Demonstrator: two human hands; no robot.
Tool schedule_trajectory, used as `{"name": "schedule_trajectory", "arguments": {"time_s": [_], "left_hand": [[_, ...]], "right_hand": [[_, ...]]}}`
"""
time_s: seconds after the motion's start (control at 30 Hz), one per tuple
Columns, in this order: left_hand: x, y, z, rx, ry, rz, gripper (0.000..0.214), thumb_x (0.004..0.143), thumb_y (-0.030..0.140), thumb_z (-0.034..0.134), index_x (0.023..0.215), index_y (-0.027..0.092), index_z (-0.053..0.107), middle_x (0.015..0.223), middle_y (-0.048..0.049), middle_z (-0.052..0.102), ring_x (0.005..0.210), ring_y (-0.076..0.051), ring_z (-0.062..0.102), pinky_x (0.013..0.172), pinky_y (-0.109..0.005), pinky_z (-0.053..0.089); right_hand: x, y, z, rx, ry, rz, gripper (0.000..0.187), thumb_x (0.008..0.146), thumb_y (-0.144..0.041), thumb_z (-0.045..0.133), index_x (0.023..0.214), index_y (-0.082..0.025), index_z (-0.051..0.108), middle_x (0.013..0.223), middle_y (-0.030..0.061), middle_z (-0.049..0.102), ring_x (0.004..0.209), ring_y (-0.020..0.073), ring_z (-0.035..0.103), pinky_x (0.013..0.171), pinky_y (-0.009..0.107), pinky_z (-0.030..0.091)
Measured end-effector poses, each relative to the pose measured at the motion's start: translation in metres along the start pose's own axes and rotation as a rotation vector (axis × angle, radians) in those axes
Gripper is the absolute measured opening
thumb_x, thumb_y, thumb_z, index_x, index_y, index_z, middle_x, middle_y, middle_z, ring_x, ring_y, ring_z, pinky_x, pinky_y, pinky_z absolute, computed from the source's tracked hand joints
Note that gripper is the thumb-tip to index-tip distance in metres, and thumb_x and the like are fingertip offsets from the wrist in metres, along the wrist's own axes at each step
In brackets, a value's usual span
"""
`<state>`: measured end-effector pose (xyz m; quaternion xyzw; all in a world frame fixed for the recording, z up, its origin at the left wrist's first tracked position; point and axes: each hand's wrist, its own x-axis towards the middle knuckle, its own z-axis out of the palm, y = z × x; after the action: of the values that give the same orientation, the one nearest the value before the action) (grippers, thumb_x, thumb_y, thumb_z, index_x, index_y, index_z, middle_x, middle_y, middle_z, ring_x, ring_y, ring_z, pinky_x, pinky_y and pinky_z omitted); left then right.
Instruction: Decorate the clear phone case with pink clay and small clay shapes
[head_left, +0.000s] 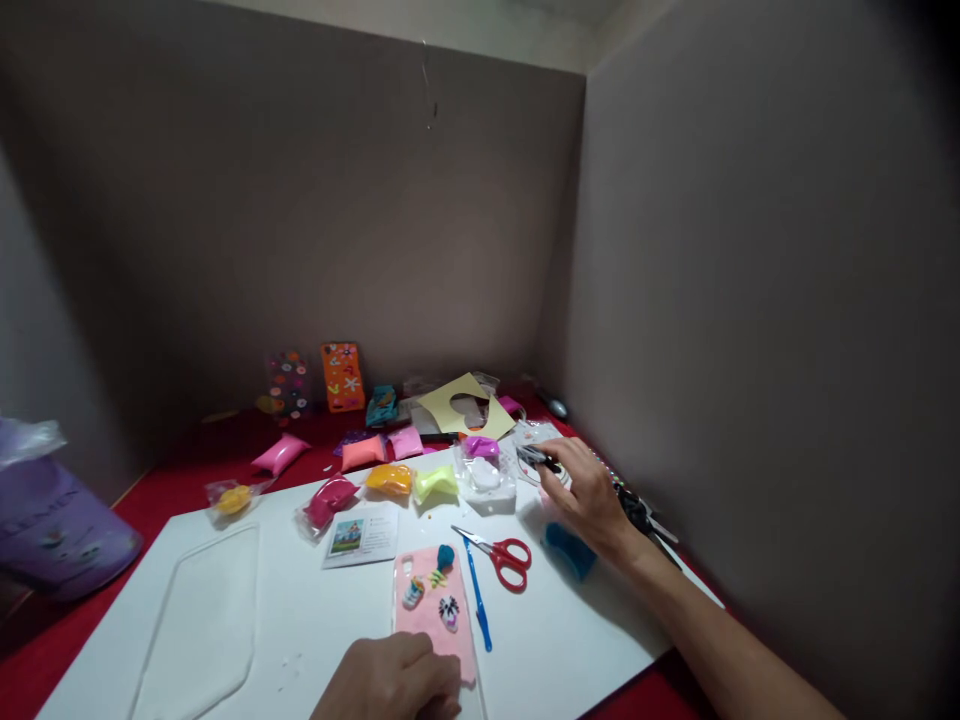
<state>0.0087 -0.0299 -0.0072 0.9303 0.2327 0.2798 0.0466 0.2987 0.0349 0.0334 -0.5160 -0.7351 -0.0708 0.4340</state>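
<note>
My left hand [394, 680] rests on the near end of a pink phone case [433, 615] decorated with small clay figures, fingers curled on its edge. My right hand [589, 492] reaches to the right side of the white board [315, 620] and pinches a small dark object [536, 457] I cannot make out. Red-handled scissors [499, 552] and a blue tool [478, 595] lie between the two hands. A blue clay lump [568, 548] sits under my right wrist.
Several bagged clay colours lie along the board's far edge: pink [328, 500], orange [389, 479], yellow-green [436, 483], yellow [233, 497]. A clear phone case [202, 620] lies left. A purple container [52, 530] stands far left. Decorated cases [343, 376] lean on the back wall; a wall runs close on the right.
</note>
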Motion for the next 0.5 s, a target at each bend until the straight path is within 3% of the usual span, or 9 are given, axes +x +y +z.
{"name": "schedule_trajectory", "arguments": {"time_s": [0.13, 0.27, 0.37, 0.5], "left_hand": [[0.016, 0.01, -0.031, -0.099, 0.103, -0.015, 0.012, 0.084, 0.013, 0.049, 0.09, 0.019, 0.059, 0.06, 0.0003, 0.062, 0.049, -0.012, 0.055, 0.046, -0.021, 0.037], [0.036, 0.024, -0.063, -0.14, 0.279, -0.05, 0.022, 0.084, 0.005, 0.05, 0.1, 0.017, 0.058, 0.064, -0.001, 0.06, 0.055, -0.012, 0.053, 0.05, -0.021, 0.039], [0.046, 0.031, -0.07, -0.123, 0.311, -0.046, 0.023, 0.084, 0.004, 0.051, 0.104, 0.014, 0.059, 0.07, -0.0041, 0.061, 0.061, -0.013, 0.055, 0.053, -0.022, 0.042], [0.047, 0.035, -0.064, -0.013, 0.311, 0.018, 0.03, 0.082, 0.002, 0.053, 0.109, 0.013, 0.059, 0.075, -0.0065, 0.062, 0.063, -0.014, 0.056, 0.053, -0.024, 0.044]], "right_hand": [[-0.006, -0.032, -0.009, 0.129, -0.011, -0.171, 0.02, 0.084, -0.017, 0.048, 0.102, -0.018, 0.057, 0.099, 0.0094, 0.062, 0.098, 0.0236, 0.055, 0.086, 0.041, 0.045], [-0.016, -0.062, -0.014, 0.294, -0.068, -0.295, 0.028, 0.082, -0.01, 0.049, 0.108, -0.017, 0.055, 0.099, 0.0094, 0.061, 0.093, 0.0227, 0.057, 0.079, 0.04, 0.048], [-0.023, -0.079, -0.016, 0.373, -0.111, -0.334, 0.031, 0.08, -0.006, 0.051, 0.108, -0.017, 0.055, 0.095, 0.009, 0.061, 0.087, 0.0214, 0.057, 0.072, 0.038, 0.05], [-0.03, -0.092, -0.015, 0.44, -0.145, -0.38, 0.034, 0.078, -0.004, 0.051, 0.109, -0.017, 0.054, 0.092, 0.0082, 0.061, 0.081, 0.0196, 0.057, 0.068, 0.035, 0.05]]}}
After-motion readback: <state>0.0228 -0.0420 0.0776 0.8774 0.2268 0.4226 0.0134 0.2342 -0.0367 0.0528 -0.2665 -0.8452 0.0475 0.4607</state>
